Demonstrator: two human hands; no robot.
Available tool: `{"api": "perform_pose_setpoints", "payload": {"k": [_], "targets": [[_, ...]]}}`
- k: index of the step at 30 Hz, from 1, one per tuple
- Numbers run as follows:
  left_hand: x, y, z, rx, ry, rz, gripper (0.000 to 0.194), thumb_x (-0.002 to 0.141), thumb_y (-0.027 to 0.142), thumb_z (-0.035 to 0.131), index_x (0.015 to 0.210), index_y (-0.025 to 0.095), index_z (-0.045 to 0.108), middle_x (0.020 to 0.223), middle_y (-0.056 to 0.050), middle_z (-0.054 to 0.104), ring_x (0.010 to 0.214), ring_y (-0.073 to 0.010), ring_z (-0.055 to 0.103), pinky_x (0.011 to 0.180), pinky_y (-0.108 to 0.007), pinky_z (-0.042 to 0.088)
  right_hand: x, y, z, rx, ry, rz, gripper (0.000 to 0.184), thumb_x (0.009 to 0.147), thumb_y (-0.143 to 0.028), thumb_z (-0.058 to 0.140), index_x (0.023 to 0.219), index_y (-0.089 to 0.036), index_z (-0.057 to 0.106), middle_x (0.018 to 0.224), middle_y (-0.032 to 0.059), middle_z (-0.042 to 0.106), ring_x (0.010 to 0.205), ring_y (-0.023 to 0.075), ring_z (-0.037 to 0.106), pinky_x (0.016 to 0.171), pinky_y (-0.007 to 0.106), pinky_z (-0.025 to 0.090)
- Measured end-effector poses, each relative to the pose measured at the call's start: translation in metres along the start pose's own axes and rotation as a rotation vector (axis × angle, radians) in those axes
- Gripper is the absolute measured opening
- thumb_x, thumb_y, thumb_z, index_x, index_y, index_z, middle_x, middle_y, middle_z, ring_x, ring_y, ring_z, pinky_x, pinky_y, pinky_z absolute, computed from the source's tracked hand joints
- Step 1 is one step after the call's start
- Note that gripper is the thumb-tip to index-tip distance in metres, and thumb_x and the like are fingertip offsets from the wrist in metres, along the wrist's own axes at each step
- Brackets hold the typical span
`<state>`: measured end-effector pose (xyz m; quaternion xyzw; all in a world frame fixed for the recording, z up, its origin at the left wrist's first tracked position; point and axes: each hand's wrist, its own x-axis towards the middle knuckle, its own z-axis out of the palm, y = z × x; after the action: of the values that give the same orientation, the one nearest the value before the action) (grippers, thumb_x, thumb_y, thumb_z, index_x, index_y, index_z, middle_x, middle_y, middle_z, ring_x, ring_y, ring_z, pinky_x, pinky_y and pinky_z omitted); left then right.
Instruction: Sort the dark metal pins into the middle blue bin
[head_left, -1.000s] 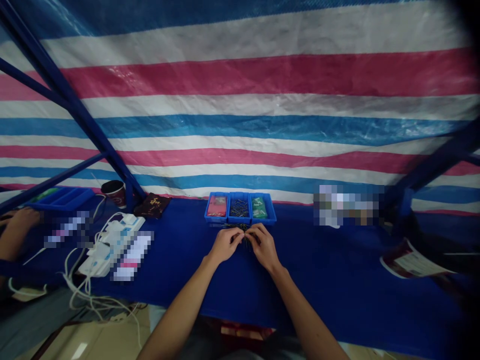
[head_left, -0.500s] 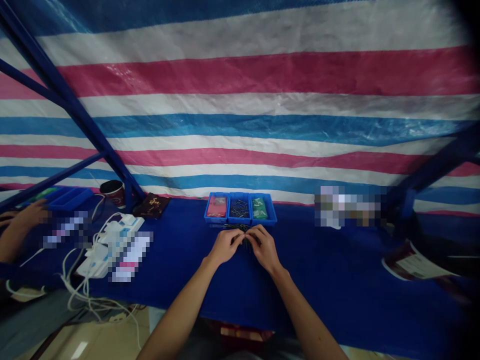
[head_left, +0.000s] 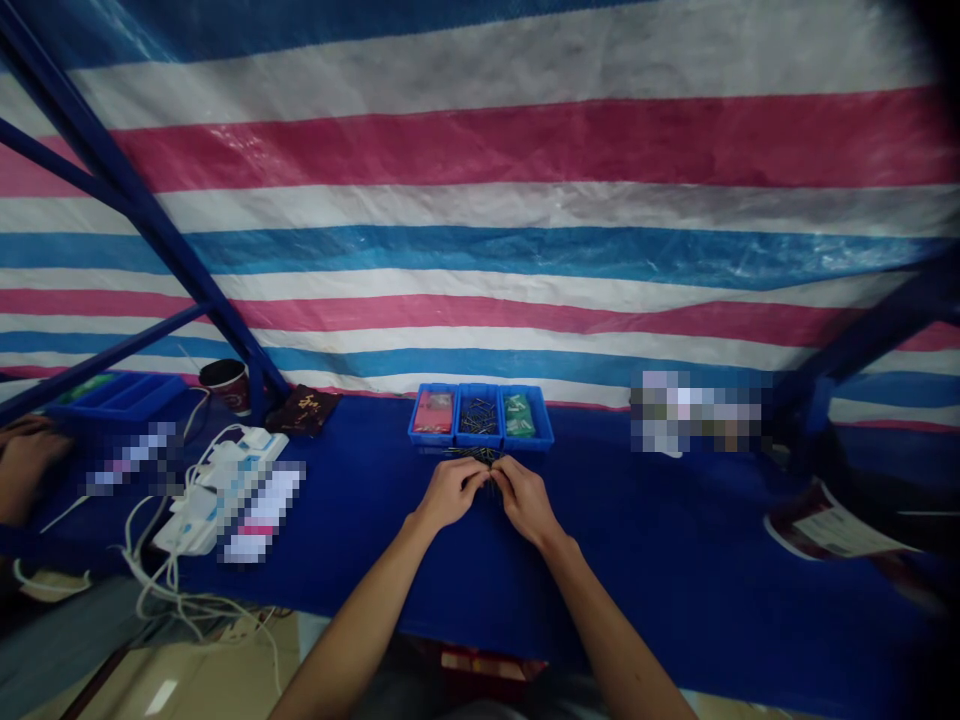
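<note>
My left hand [head_left: 451, 492] and my right hand [head_left: 525, 498] meet over the blue tabletop, fingertips pinched together and almost touching. Whatever sits between the fingertips is too small and too hidden to make out. Just beyond them lies a loose pile of thin dark metal pieces [head_left: 474, 454] that look like screws, partly covered by my fingers. Behind the pile stand three joined blue bins. The left bin [head_left: 433, 440] has a pink layer with small pale pieces, the middle bin [head_left: 478, 441] similar thin metal pieces, the right bin [head_left: 538, 440] a green layer with small whitish pieces.
To the left are a white power strip [head_left: 259, 447] with tangled white cables [head_left: 169, 585], a dark wrapper [head_left: 304, 410] and a dark cup [head_left: 226, 385]. Another person's hand [head_left: 34, 455] is at far left near a blue tray [head_left: 142, 395]. A labelled cup [head_left: 829, 525] lies right.
My right hand's fingers have drawn in slightly, while my left hand stays nearly still. The other person's hand at far left has moved left and down, away from the tray.
</note>
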<state>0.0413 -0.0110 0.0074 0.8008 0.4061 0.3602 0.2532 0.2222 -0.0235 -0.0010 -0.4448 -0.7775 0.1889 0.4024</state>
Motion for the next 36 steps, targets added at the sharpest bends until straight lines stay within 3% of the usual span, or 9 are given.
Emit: {"api": "perform_pose_setpoints", "payload": {"k": [10, 20, 28, 36], "targets": [[-0.001, 0.002, 0.000, 0.039, -0.005, 0.032, 0.035, 0.101, 0.029, 0.046, 0.077, 0.016, 0.068, 0.073, -0.004, 0.062, 0.067, -0.0135, 0.055, 0.067, -0.024, 0.042, -0.002, 0.003, 0.004, -0.046, 0.007, 0.033, 0.034, 0.105, -0.033, 0.037, 0.075, -0.022, 0.049, 0.066, -0.0009, 0.054, 0.058, 0.0138, 0.051, 0.058, 0.025, 0.034], [-0.002, 0.002, 0.000, 0.020, -0.014, 0.032, 0.032, 0.100, 0.027, 0.047, 0.082, 0.016, 0.070, 0.076, -0.004, 0.065, 0.070, -0.0141, 0.058, 0.069, -0.025, 0.043, -0.002, 0.007, 0.007, -0.042, 0.001, 0.073, 0.047, 0.106, -0.039, 0.034, 0.068, -0.020, 0.053, 0.058, -0.0015, 0.054, 0.052, 0.0130, 0.051, 0.055, 0.026, 0.033], [0.000, -0.004, 0.002, -0.034, 0.074, -0.033, 0.031, 0.100, 0.031, 0.047, 0.085, 0.016, 0.069, 0.073, -0.004, 0.065, 0.067, -0.0140, 0.058, 0.067, -0.024, 0.043, -0.001, -0.004, -0.001, 0.045, 0.024, 0.049, 0.022, 0.103, -0.036, 0.043, 0.105, -0.023, 0.061, 0.085, 0.0031, 0.068, 0.070, 0.0167, 0.062, 0.065, 0.027, 0.045], [0.000, -0.003, 0.001, -0.038, 0.045, -0.047, 0.030, 0.099, 0.030, 0.048, 0.081, 0.016, 0.067, 0.071, -0.002, 0.065, 0.063, -0.0128, 0.055, 0.065, -0.023, 0.041, -0.001, 0.001, 0.001, 0.048, 0.034, 0.012, 0.024, 0.104, -0.031, 0.041, 0.105, -0.023, 0.064, 0.094, 0.0064, 0.068, 0.083, 0.0197, 0.065, 0.075, 0.030, 0.049]]}}
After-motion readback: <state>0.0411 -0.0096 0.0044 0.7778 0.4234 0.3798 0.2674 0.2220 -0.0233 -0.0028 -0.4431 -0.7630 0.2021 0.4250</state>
